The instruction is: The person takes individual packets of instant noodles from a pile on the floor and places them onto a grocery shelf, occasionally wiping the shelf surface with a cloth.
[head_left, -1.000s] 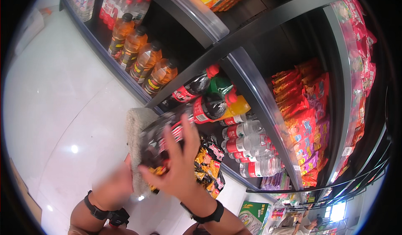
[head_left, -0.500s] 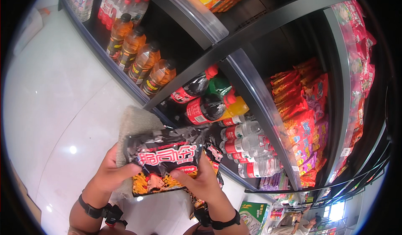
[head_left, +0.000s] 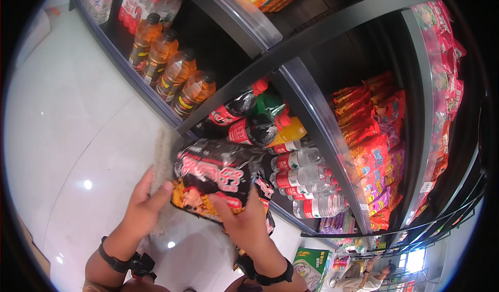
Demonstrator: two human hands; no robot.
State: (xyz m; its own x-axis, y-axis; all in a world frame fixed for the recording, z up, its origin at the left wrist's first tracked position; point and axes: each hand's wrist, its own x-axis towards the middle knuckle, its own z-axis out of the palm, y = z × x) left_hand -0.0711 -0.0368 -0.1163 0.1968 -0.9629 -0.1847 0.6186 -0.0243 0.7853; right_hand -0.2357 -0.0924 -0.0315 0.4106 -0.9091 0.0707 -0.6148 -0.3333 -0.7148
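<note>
The black packet (head_left: pixel 213 162) is pinched by the fingers of the right hand (head_left: pixel 247 224) beside the shelving (head_left: pixel 254 69); the cloth (head_left: pixel 165 157) is gripped by the left hand (head_left: pixel 143 206). If the glossy film slips, the packet could be dropped; if swung, the red-capped bottles (head_left: pixel 264 130) could be knocked. Amber drink is held in the black-capped bottles (head_left: pixel 178 76); the packet's contents are hidden.

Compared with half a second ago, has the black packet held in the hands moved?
Yes: the black packet has moved up and right in the view, nearer the shelved dark, red-capped bottles.
</note>
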